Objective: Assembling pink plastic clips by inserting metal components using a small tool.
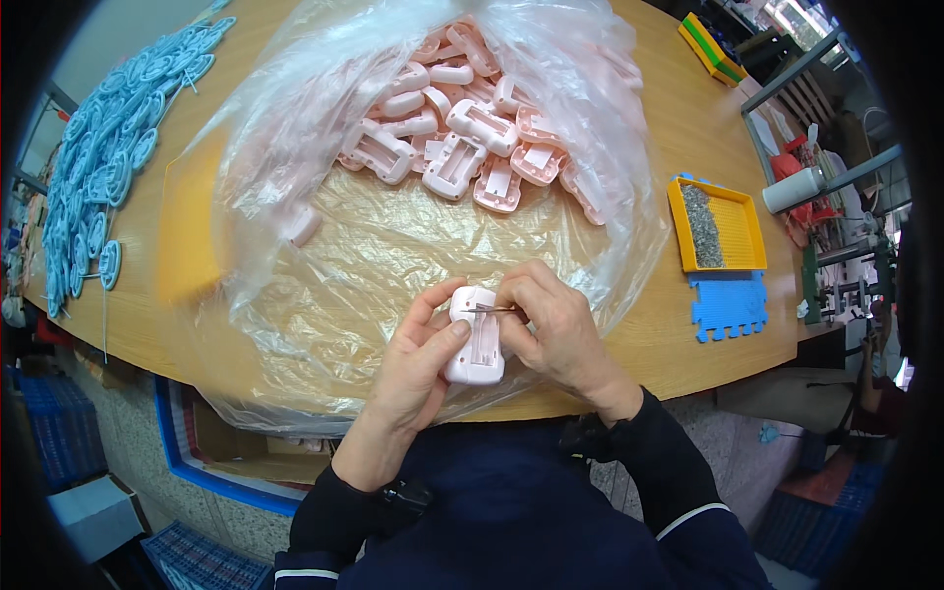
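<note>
My left hand [414,356] grips a pale pink plastic housing [476,372] by its left side, with the thumb resting on its face. The housing has a long recessed compartment and is held near the table's front edge. In my right hand [562,329], closed fingers pinch thin metal tweezers [489,309], whose tips reach the upper end of the compartment. Whether the tips hold a small part cannot be made out. Beyond both hands, many similar pink housings [484,128] lie heaped in a large clear plastic bag [393,241] spread open on the table.
Light blue looped plastic parts [118,167] are piled along the table's left edge. A yellow tray [742,228] of small metal pieces stands at the right, beside a blue foam mat [730,307]. A blue-rimmed crate [177,442] sits below the table's front edge.
</note>
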`<state>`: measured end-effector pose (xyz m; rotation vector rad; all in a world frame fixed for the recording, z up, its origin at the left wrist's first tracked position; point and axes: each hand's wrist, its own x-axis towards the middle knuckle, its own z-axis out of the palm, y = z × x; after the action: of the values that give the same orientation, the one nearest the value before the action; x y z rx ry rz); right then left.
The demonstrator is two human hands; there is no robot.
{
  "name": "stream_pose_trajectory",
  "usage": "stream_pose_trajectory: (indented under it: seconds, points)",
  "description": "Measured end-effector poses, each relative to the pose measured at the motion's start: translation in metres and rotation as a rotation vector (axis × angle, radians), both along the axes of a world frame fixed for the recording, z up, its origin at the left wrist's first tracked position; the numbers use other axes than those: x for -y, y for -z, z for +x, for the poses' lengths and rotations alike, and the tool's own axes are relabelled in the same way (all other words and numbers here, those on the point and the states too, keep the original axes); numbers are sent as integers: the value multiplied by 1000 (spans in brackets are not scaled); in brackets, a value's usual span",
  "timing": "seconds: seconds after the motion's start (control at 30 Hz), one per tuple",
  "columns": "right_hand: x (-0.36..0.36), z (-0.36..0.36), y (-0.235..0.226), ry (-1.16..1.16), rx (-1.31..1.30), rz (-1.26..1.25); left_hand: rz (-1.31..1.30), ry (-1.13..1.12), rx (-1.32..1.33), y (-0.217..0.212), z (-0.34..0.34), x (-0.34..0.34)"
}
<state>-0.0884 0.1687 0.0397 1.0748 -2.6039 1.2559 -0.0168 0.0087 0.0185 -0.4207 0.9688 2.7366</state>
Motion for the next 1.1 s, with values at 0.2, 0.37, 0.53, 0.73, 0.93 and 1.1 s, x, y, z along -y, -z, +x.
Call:
stream_pose_trajectory:
  seconds: [0.2, 0.37, 0.53, 0.73, 0.93, 1.1]
  points:
    - [1, -1, 4, -7, 1, -41, 16, -22, -18, -1, 0, 2]
    - [5, -8, -3, -71, -14, 36, -50, -7, -25, 1, -2, 6]
    - [3, -19, -14, -174, -79, 217, -89, 16, -44, 3, -8, 4]
    - [1, -23, 24, -163, -65, 61, -212, 23, -60, -4, -9, 3]
    - [-27, -15, -9, -121, 180, 5, -340, 255, -270, -15, -14, 6]
    - [-41, -2, -26, -134, 268, 62, -268, 359, -307, -7, -17, 1]
